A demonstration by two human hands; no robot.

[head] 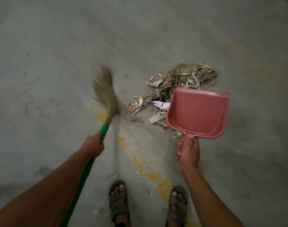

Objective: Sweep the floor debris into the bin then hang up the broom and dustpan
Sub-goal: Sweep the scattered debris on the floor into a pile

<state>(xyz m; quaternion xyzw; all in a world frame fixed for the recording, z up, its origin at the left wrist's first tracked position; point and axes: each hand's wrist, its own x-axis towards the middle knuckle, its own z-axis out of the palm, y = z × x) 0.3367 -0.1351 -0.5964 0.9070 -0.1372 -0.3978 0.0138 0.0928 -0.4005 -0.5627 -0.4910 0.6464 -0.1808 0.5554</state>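
1. The broom is held at the left by the left hand, whose grip is closed round the green handle just below the bristles.
2. The bristle head is blurred and appears raised off the concrete floor; it is judged soft and springy, so light strokes should suffice.
3. The debris, a loose pile of torn paper and dry scraps, lies on the floor between broom and pan; it is judged light and easily scattered.
4. The pink dustpan is held at the right, partly over the pile, and looks empty; stiff, light plastic is assumed.
5. Its handle is gripped by the right hand, fingers curled round it.
6. No bin is seen.
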